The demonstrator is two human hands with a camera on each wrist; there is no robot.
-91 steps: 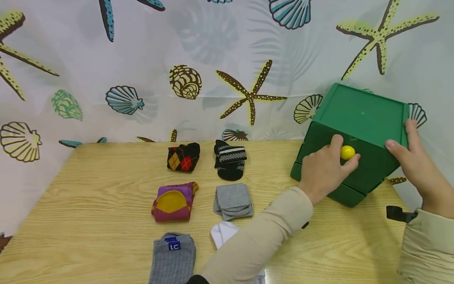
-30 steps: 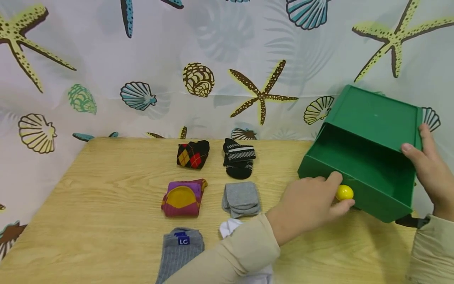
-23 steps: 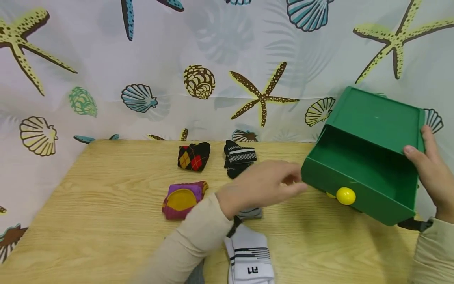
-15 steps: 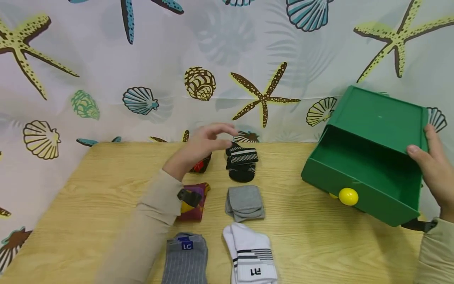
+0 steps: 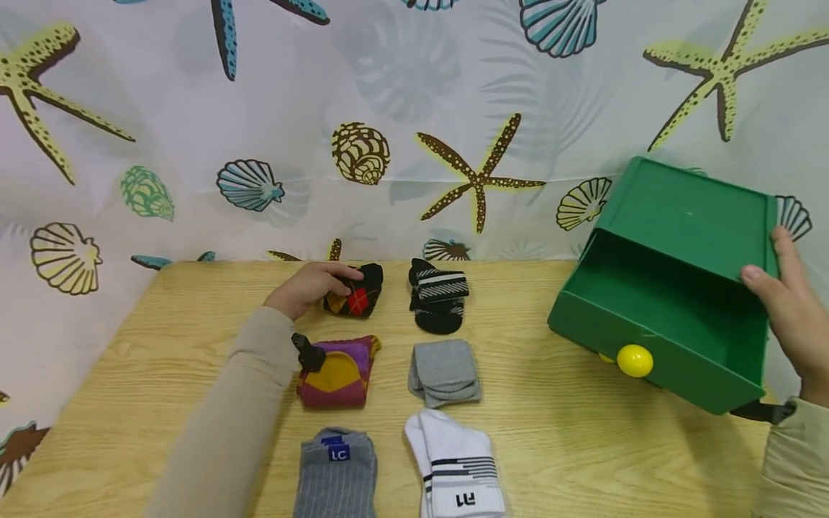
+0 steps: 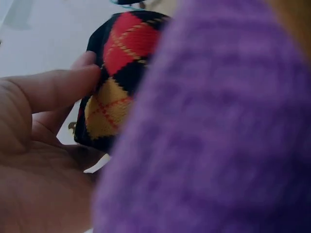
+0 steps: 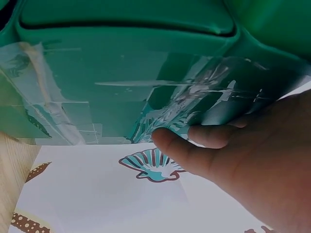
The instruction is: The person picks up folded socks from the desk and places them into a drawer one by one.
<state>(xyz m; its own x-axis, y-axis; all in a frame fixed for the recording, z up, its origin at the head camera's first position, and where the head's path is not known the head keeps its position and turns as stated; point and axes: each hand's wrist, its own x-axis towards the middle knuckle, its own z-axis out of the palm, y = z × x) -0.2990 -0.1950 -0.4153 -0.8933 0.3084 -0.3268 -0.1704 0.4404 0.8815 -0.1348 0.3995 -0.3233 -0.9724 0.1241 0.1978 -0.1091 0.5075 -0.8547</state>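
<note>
In the head view my left hand (image 5: 311, 286) is at the folded argyle socks (image 5: 358, 298) at the back of the table. The left wrist view shows the thumb on the front of these black, red and yellow socks (image 6: 124, 58), with fingers behind, pinching them. My right hand (image 5: 793, 309) rests its outstretched fingers against the right side of a green drawer box (image 5: 693, 216). The box's upper drawer (image 5: 654, 352), with a yellow knob (image 5: 635, 360), is pulled out and looks bare inside. Seen from the right wrist, fingertips touch the taped green wall (image 7: 116, 97).
Nearby lie purple-and-mustard socks (image 5: 333, 381), ribbed grey socks (image 5: 337, 475), black striped socks (image 5: 440, 295), plain grey socks (image 5: 445, 370) and white socks (image 5: 460, 467). A shell-print cloth (image 5: 272, 93) hangs behind the wooden table (image 5: 518, 432).
My left hand pulled the upper drawer out by its knob, let go, then moved left across the table to the argyle socks. My right hand has stayed on the box.
</note>
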